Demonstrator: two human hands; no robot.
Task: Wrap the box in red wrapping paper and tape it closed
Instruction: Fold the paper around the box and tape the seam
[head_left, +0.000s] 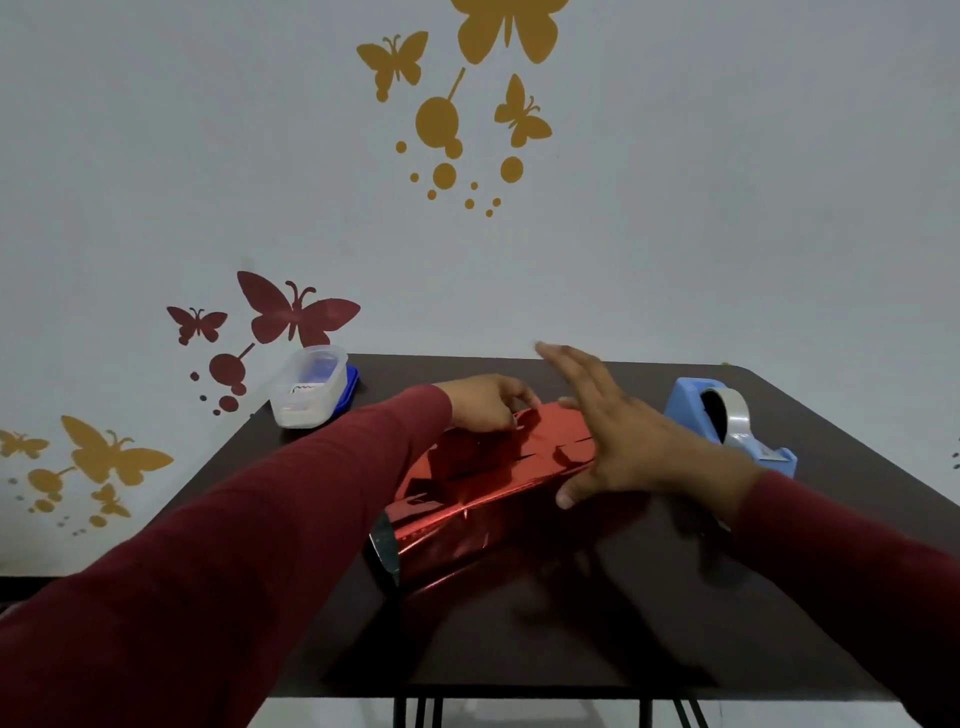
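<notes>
The box, covered in shiny red wrapping paper (483, 478), lies in the middle of the dark table (519, 634). The paper's silver inner side shows at its near left end. My left hand (488, 402) rests on the far top edge of the package, fingers curled down and pinching the paper there. My right hand (618, 431) hovers over the package's right end, fingers straight and spread, thumb near the front edge. A blue tape dispenser (727, 421) with a roll of clear tape stands just right of that hand.
A translucent plastic container (311, 389) sits on a blue lid at the table's far left corner. A wall with butterfly decals rises right behind the table. The table's near edge and thin black legs show at the bottom.
</notes>
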